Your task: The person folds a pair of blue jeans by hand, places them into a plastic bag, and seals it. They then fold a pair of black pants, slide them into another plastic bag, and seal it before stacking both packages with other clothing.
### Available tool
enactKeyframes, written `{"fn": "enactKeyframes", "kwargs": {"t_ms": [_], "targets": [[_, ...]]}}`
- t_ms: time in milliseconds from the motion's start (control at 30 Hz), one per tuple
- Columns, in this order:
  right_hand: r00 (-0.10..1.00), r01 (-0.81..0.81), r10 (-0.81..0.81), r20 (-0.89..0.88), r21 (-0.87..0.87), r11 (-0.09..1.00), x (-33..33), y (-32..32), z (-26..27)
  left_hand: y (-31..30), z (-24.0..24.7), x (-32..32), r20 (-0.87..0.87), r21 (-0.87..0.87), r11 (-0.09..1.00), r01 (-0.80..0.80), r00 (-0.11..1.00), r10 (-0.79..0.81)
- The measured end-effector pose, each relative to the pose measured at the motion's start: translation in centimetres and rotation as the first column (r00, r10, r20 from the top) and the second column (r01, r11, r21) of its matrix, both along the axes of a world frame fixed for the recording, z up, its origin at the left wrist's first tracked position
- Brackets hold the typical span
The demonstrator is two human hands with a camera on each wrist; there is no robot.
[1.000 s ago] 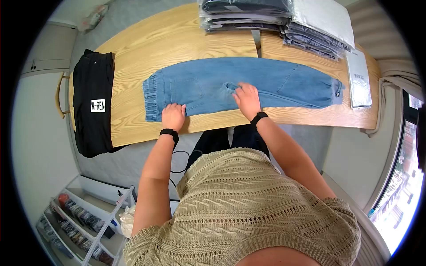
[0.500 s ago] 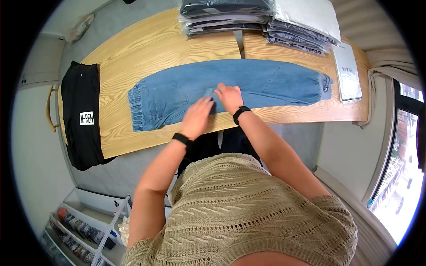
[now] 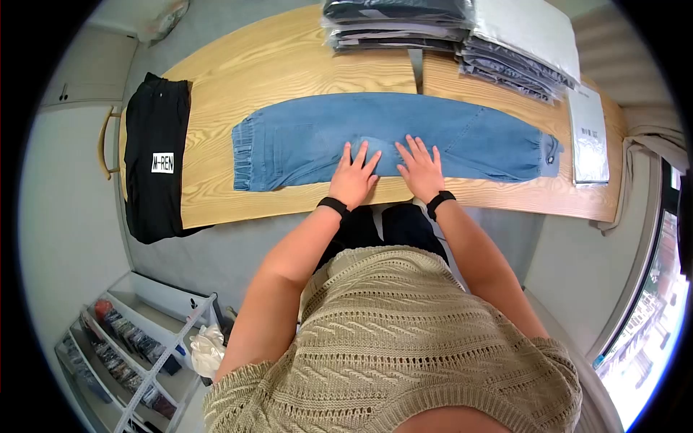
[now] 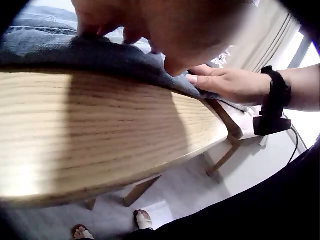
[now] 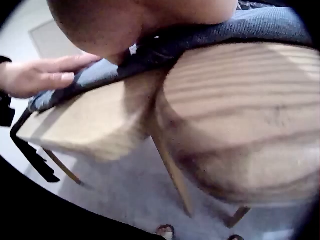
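Note:
A pair of blue denim trousers (image 3: 310, 137), folded lengthwise, lies across the wooden table in the head view. Its elastic waistband (image 3: 244, 155) is at the left and the gathered cuff (image 3: 550, 153) at the right. My left hand (image 3: 352, 177) rests on the near middle of the denim with fingers spread. Beside it on the right, my right hand (image 3: 421, 169) also lies with spread, straight fingers on the cloth. A paler patch of denim shows between the fingertips. In the left wrist view the denim edge (image 4: 100, 57) runs along the table edge under the hand.
Black trousers (image 3: 155, 130) with a white label hang over the table's (image 3: 253, 72) left end. Bagged garments (image 3: 397, 22) are stacked at the back, with a white-topped pile (image 3: 523, 36) beside them. A flat white package (image 3: 588, 137) lies at the right end. Shelving (image 3: 137, 346) stands lower left.
My left hand has moved right from near the waistband to the middle, beside the right hand. Both hands have spread flat, and the bunched fold at the middle has been smoothed down.

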State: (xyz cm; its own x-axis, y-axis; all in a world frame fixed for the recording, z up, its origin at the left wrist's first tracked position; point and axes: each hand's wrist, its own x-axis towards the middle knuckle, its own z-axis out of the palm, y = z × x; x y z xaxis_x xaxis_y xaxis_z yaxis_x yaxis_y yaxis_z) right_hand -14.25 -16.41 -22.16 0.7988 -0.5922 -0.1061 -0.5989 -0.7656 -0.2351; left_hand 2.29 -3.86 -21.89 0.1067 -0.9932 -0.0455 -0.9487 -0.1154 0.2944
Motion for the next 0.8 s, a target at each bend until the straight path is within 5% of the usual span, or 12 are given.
{"fn": "enactKeyframes", "kwargs": {"t_ms": [100,167,333,433,500,533,567,600,667,700,767,800], "targets": [[1.000,0.008,-0.011,0.026,0.119,0.993,-1.6,-1.8,0.6,-0.9,0.2,-0.9,0.071,0.055,0.998,-0.043,0.997,0.039],[0.956,0.059,-0.148,0.253,0.328,0.943,-3.5,-3.5,1.1,-0.9,0.1,-1.0,0.059,0.102,0.993,-0.058,0.997,0.053],[0.810,0.332,-0.432,0.396,0.299,0.895,-13.3,-10.2,3.0,-1.2,-0.8,-1.7,0.102,0.110,0.992,-0.064,0.993,0.053],[0.409,0.757,-0.790,0.457,0.313,0.574,-21.0,-14.8,0.9,-1.6,-0.5,-2.3,0.088,0.138,0.984,-0.110,0.991,0.098],[0.345,0.843,-0.806,0.480,0.220,0.492,-25.9,-17.4,-1.6,-1.7,-0.5,-2.5,0.075,0.146,0.982,-0.122,0.991,0.112],[0.088,0.884,-0.892,0.443,0.378,0.275,-28.0,-18.9,-3.7,-1.7,-0.5,-2.4,0.078,0.164,0.979,-0.124,0.991,0.113],[-0.170,0.852,-0.916,0.362,0.521,0.048,-29.4,-20.1,-4.8,-1.8,-0.5,-2.5,0.082,0.183,0.975,-0.129,0.990,0.116],[-0.166,0.850,-0.917,0.363,0.524,0.053,-30.0,-20.8,-4.5,-2.1,0.2,-2.6,0.082,0.267,0.955,-0.132,0.990,0.114],[-0.373,0.406,-0.924,-0.086,0.880,-0.246,-30.5,-21.7,-3.5,-2.4,0.1,-2.6,0.092,0.280,0.950,-0.140,0.989,0.118],[-0.365,0.404,-0.926,-0.094,0.880,-0.248,-30.2,-22.1,-3.6,-2.2,0.2,-2.5,0.096,0.296,0.945,-0.138,0.989,0.114],[-0.393,-0.112,-0.916,-0.078,0.993,-0.037,-29.7,-22.5,-3.9,-2.1,0.1,-2.4,0.098,0.301,0.943,-0.139,0.989,0.114],[-0.414,0.027,-0.882,-0.225,0.965,-0.259,-29.9,-23.3,-3.7,-2.2,0.1,-2.4,0.094,0.291,0.948,-0.132,0.990,0.109]]}}
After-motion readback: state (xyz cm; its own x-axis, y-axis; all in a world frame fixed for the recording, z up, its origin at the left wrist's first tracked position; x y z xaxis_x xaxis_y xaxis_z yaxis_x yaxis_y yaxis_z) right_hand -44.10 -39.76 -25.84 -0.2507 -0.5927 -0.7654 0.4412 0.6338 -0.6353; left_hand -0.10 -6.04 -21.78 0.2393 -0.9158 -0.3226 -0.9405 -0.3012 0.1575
